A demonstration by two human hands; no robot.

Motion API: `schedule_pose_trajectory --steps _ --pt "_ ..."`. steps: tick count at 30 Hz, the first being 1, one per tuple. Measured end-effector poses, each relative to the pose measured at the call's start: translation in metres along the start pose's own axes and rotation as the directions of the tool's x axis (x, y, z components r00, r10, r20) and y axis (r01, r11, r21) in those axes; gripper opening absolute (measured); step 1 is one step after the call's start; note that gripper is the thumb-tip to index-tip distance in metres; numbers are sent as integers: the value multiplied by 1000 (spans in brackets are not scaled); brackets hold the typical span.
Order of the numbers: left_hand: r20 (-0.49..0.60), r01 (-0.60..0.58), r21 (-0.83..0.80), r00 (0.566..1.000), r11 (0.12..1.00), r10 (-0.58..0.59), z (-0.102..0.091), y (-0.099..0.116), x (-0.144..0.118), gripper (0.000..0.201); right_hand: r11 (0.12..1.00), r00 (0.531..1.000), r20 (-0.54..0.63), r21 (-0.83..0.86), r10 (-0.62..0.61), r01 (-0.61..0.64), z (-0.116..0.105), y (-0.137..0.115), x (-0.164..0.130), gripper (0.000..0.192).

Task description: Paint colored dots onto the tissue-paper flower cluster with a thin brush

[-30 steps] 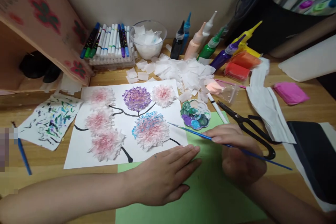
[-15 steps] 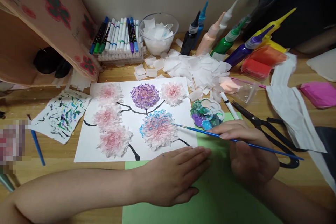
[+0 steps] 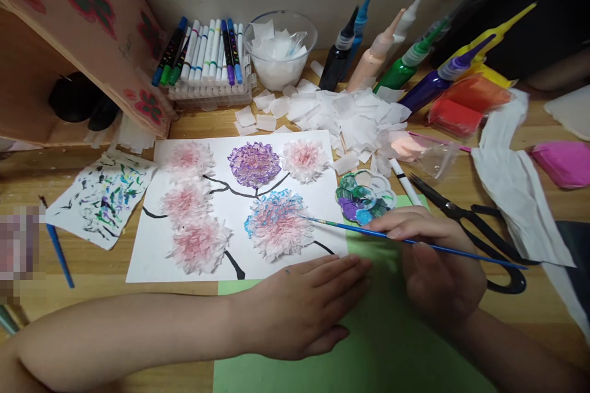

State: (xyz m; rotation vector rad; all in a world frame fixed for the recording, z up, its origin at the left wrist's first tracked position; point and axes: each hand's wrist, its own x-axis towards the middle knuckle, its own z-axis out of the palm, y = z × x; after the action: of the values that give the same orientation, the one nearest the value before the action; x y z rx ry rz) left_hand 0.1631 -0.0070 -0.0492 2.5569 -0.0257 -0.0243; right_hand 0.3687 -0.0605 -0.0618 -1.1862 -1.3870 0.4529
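Observation:
My right hand (image 3: 442, 258) pinches a thin blue paintbrush (image 3: 415, 242), its tip touching or just over the right side of a pink tissue-paper flower (image 3: 281, 233). Blue paint edges that flower's upper and left petals. My left hand (image 3: 313, 304) lies flat, fingers stretched out, across the lower right edge of the white sheet (image 3: 271, 264) and the green paper (image 3: 258, 374). The sheet also bears a purple-edged flower (image 3: 254, 164), several plain pink ones and black painted branches. Beside it, right of the brush tip, is a round palette (image 3: 366, 196) with purple, blue and green paint.
Black scissors (image 3: 461, 212) and a white marker (image 3: 405, 182) lie at the right. Tissue squares (image 3: 345, 113), paint bottles (image 3: 369, 58), a glass bowl (image 3: 280, 67) and markers (image 3: 207, 52) line the back. A paint-smeared paper (image 3: 104, 199) and another brush (image 3: 59, 256) are left.
The view has shifted slightly. My right hand and the brush stay almost in place at the flower's right side; my left hand remains flat on the paper.

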Motion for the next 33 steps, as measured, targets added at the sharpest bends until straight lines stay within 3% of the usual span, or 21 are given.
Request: schedule_pose_trajectory --steps 13,18,33 --pt "11 -2 0 1000 1000 2 -1 0 -1 56 997 995 -74 45 73 -69 0 0 0 19" --pt "13 -4 -1 1000 1000 4 -1 -1 -1 56 999 999 -42 -21 34 -35 0 -1 1 19" --pt "16 16 -22 1000 1000 -16 -7 1 0 55 1000 998 64 26 5 -7 2 -1 3 22"
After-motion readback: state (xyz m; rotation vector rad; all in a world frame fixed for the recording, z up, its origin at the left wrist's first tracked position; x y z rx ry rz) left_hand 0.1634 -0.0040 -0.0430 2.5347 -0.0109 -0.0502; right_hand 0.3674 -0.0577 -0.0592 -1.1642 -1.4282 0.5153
